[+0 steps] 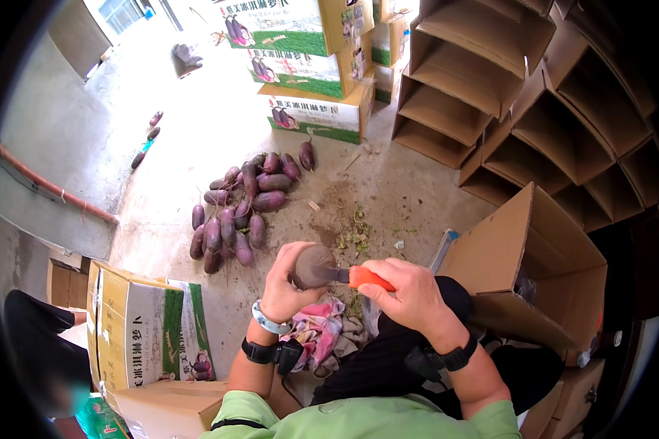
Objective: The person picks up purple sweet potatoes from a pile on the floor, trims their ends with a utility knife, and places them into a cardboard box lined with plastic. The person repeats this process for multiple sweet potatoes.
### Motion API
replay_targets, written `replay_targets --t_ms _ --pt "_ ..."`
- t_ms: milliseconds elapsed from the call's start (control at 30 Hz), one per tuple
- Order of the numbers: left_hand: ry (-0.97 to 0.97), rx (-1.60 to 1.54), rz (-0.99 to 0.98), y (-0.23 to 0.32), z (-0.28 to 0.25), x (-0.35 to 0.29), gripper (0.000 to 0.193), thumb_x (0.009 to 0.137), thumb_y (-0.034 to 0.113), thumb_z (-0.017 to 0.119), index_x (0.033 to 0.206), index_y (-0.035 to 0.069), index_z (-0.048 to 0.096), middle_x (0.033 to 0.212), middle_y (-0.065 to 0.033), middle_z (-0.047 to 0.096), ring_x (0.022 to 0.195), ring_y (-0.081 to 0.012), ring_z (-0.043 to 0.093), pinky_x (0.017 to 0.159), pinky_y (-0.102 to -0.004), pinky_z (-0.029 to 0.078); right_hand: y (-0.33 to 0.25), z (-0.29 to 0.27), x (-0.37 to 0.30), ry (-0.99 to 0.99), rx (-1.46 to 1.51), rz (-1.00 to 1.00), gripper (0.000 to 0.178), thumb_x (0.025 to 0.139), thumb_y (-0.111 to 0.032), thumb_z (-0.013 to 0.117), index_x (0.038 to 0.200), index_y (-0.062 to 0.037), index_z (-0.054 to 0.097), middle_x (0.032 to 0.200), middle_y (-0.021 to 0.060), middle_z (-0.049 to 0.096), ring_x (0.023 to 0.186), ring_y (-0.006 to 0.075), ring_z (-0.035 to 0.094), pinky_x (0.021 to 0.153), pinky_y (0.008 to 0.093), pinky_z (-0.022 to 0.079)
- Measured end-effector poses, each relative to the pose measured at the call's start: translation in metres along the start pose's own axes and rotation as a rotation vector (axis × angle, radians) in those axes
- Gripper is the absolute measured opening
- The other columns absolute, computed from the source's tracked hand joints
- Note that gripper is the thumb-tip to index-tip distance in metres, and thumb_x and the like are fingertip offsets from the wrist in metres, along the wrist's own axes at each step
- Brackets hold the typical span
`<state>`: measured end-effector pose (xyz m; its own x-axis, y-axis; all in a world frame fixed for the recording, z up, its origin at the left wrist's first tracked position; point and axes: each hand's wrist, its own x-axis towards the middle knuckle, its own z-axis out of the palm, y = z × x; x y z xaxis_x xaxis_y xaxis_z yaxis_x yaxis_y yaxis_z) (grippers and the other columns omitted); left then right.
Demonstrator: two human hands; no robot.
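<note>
Dull purple skin covers the plump, round-ended root vegetable (pixel 313 266) clasped in the person's bare left hand (pixel 280 284), at the centre of my clock; the right hand (pixel 408 291) grips an orange-handled knife (pixel 370 279), its dark blade touching the vegetable. Near twelve, stacked white-and-green cardboard boxes (pixel 307 114) carry dark lettering and pictures of purple vegetables; a similarly printed yellow-sided box (pixel 148 344) stands around eight. At three, an open brown carton (pixel 490 256) holds something dim, hard to make out. Long purple vegetables (pixel 241 208) lie heaped on the floor around ten.
</note>
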<state>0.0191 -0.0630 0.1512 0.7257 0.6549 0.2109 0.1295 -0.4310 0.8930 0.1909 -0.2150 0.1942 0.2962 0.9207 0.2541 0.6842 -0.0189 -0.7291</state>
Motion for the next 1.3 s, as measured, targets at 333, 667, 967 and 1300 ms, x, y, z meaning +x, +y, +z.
replay_targets --t_ms 333,667,967,1300 --pt "-0.076 -0.519 -0.243 -0.009 -0.005 -0.010 0.070 0.057 -0.007 0.072 0.120 0.001 0.046 0.111 -0.0048 0.050 0.105 -0.0151 0.049 0.091 -0.0309 0.041 0.019 0.001 0.008 0.185 -0.047 0.142 0.033 0.082 -0.035 0.060 0.102 -0.0090 0.062 0.086 0.0116 0.063 0.076 0.0309 0.061 0.064 0.0369 0.049" --pt "0.077 -0.114 -0.111 -0.022 -0.001 -0.005 0.068 0.054 0.000 0.077 0.117 0.003 0.051 0.113 -0.0084 0.049 0.105 -0.0193 0.051 0.088 -0.0303 0.043 -0.002 0.009 0.011 -0.059 0.011 0.045 0.030 0.080 -0.035 0.061 0.099 -0.0115 0.062 0.080 0.0096 0.062 0.072 0.0305 0.060 0.061 0.0383 0.048" --pt "-0.019 -0.203 -0.167 -0.025 -0.001 -0.007 0.065 0.056 0.000 0.075 0.116 0.002 0.051 0.111 -0.0072 0.050 0.102 -0.0171 0.052 0.088 -0.0282 0.041 0.004 0.011 0.012 -0.088 -0.049 0.045 0.030 0.078 -0.030 0.063 0.098 -0.0079 0.063 0.084 0.0100 0.063 0.072 0.0292 0.060 0.061 0.0348 0.048" --pt "-0.075 -0.310 -0.233 -0.034 0.003 -0.009 0.063 0.057 -0.001 0.072 0.116 0.001 0.050 0.111 -0.0057 0.050 0.102 -0.0151 0.051 0.089 -0.0274 0.040 0.015 0.014 0.013 -0.103 -0.067 0.026 0.030 0.078 -0.032 0.063 0.097 -0.0087 0.063 0.081 0.0093 0.062 0.071 0.0292 0.059 0.061 0.0357 0.048"
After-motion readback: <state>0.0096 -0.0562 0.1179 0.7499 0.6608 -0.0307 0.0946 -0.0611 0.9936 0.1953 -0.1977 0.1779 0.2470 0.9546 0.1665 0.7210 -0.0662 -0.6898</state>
